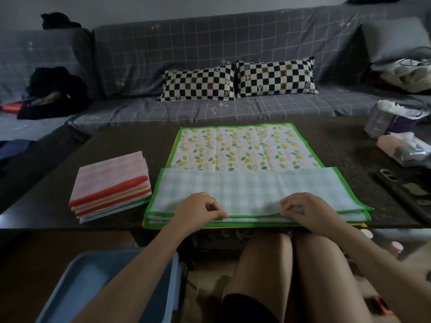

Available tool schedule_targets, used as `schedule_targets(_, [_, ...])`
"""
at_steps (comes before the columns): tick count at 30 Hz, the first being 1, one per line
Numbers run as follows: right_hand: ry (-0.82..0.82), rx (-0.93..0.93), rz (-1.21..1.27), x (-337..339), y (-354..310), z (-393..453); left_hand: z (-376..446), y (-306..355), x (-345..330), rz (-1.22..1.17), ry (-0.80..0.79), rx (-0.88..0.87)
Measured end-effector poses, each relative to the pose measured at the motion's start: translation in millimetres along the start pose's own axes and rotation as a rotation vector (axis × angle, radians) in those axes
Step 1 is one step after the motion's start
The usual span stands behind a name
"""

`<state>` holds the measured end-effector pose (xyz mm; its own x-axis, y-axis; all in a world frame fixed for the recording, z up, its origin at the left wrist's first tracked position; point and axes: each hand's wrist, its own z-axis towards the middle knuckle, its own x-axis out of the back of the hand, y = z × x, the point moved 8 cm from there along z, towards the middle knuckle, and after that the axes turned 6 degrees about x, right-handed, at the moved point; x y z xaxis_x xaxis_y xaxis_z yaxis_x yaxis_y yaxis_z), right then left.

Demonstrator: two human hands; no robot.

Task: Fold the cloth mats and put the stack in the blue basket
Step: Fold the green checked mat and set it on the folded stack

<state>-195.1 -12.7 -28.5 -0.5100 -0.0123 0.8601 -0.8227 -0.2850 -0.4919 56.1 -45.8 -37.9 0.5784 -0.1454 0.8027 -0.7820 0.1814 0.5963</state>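
The green-bordered cloth mat with a lemon-and-leaf print on one face and a pale green check on the other [247, 183] lies flat at the near centre of the dark table [349, 145]. Its near part is turned over onto itself, so the checked face shows in a wide band and the printed face shows beyond it. The band's long axis runs left to right, parallel to the table's near edge; the fold line lies at that edge and the free hem faces the sofa. This suits a fold made away from the person.

The left hand [200, 209] and the right hand [300, 209] rest on the near fold, well apart. The fingers of each are curled and pinch the top layers at the edge, probably to keep the layers aligned. At least one more mat, with a yellow border, lies beneath.

Just left of the mat stands a stack of folded mats with red, yellow and green edges [112, 190], apparently parked within reach until folding ends. The blue plastic basket [112, 287] sits on the floor below the left forearm, ready to receive the stack.
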Motion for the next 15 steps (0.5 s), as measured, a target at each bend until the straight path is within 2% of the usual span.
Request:
schedule_targets(8, [0.013,0.029,-0.027,1.1,-0.5,1.3,31.5,32.1,-17.0,0.064,0.046,-0.086])
schedule_targets(11, [0.030,0.036,-0.035,-0.3,3.5,5.1,62.6,47.7,-28.8,0.179,0.082,-0.117])
schedule_targets(15, [0.042,0.030,-0.039,-1.7,8.2,12.5,93.9,48.8,-55.7,0.388,-0.052,-0.042])
